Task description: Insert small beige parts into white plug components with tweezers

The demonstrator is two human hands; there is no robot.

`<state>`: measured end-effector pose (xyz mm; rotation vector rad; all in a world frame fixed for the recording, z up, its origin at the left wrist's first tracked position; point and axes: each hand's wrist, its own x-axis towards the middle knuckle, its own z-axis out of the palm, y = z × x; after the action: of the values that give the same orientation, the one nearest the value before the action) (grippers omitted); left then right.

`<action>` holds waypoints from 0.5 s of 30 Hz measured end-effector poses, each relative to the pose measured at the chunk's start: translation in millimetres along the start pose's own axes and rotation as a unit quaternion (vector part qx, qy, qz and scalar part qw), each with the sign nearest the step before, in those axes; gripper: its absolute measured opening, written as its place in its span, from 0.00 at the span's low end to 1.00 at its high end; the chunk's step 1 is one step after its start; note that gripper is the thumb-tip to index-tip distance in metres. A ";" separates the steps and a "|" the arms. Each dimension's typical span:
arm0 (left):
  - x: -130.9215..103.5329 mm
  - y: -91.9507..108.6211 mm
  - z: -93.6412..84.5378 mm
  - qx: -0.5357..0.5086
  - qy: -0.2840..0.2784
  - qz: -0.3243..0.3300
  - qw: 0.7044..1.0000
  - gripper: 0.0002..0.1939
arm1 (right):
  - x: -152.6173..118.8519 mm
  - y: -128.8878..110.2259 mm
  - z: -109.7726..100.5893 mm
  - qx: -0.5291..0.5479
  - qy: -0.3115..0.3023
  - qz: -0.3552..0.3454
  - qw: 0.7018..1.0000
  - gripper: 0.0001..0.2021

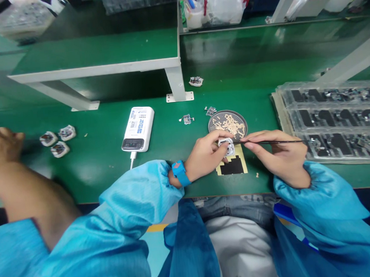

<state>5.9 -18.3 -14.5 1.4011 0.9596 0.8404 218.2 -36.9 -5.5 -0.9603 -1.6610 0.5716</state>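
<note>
Between thumb and fingers, my left hand grips a small white device housing with parts inside it. My right hand pinches thin black tweezers, whose tip end reaches the right side of the housing. Just beyond the hands sits a round grey dish of small beige pieces. Under the housing lies a yellow sheet with black stickers. One loose beige piece rests on the green table near my right hand.
Clear plastic trays with parts stand at right. A white power bank with a cable lies left of centre. Several white housings lie near a co-worker's arm. Small assemblies lie before the metal shelf leg.
</note>
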 end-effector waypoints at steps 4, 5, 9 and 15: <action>0.0 0.7 0.3 0.000 -0.002 0.003 1.000 0.13 | 0.5 -0.9 0.5 -0.007 0.000 0.000 1.000 0.13; 0.0 0.7 0.4 0.001 -0.003 0.002 1.000 0.13 | 0.6 -1.0 0.6 -0.008 -0.001 -0.001 1.000 0.14; -0.2 0.0 0.5 0.002 -0.004 -0.001 1.000 0.13 | 2.2 -2.4 -0.3 -0.019 -0.012 -0.025 0.999 0.15; -1.5 -4.0 -1.8 0.023 -0.016 0.006 1.000 0.17 | 9.2 -12.3 -3.3 -0.096 -0.095 -0.124 0.983 0.19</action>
<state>3.4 -19.1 -18.3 1.4561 0.9531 0.8069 216.7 -36.5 10.2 -0.8369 -2.0008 0.3468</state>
